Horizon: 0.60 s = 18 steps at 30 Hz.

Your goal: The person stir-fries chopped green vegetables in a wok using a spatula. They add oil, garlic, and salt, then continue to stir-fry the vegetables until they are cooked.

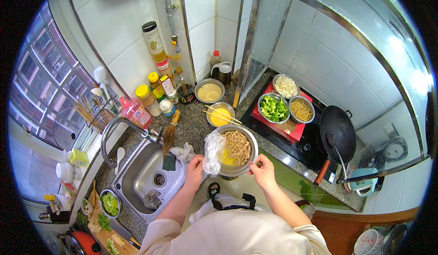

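A metal bowl (253, 145) of sliced raw-looking meat strips (236, 147), with yellow liquid at one side, hangs in front of my body. My right hand (262, 173) pinches its near right rim. At the opposite side my left hand (194, 173) has its fingers closed on crumpled clear plastic (213, 154), which covers the bowl's left rim; whether those fingers also grip the metal is hidden. Just beyond stands a bowl of beaten egg (219, 116) with chopsticks (222, 114) across it. Farther back is a bowl of pale batter-like liquid (209, 92).
To the left lies a steel sink (137, 173) with a faucet (119, 121); a cutting board (102, 234) and knife (119, 228) are nearer. At right, several food bowls sit on a red box (291, 132) beside a wok (337, 135), its handle (321, 173) jutting forward. A glass partition (261, 43) borders the stove.
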{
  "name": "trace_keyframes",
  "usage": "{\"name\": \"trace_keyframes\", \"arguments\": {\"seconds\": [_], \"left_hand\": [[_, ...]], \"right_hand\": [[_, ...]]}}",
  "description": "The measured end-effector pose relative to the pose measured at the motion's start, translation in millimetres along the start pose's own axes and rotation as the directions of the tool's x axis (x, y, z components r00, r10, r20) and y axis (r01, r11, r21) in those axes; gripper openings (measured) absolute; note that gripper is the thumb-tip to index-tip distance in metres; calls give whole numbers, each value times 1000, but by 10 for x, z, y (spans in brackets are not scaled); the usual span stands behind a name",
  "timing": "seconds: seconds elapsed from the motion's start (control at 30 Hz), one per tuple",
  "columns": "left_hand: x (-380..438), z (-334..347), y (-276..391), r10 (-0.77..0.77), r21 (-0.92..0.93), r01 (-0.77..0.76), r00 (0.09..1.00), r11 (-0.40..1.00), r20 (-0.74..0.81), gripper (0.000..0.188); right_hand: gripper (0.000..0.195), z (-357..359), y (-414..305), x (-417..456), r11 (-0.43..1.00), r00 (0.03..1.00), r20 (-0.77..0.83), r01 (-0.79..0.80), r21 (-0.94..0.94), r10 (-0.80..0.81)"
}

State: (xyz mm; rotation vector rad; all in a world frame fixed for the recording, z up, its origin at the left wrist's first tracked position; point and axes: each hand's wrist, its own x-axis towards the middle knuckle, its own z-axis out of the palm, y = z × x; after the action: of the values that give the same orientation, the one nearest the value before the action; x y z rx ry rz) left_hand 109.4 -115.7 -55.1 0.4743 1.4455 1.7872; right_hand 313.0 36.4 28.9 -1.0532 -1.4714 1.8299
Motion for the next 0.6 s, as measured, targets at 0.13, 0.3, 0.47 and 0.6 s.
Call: {"name": "trace_keyframes", "arguments": {"seconds": [0.13,0.3,0.47,0.6], "left_hand": [[4,141,153,-165,-308,146,986,940,-37,5],[63,194,108,166,184,-137,975,973,-150,10],[-12,431,449,348,706,-385,915,594,206,16],[254,232,309,-25,176,22,1000,984,13,4]], "right_hand": [[17,-22,12,-9,1000,1000,-18,-2,-3,1],[18,-56,62,-5,1000,999,-53,5,0,-5],[18,-104,156,25,994,998,-70,1,-107,-8],[16,-158,233,45,996,997,-81,-3,-91,-5]]}}
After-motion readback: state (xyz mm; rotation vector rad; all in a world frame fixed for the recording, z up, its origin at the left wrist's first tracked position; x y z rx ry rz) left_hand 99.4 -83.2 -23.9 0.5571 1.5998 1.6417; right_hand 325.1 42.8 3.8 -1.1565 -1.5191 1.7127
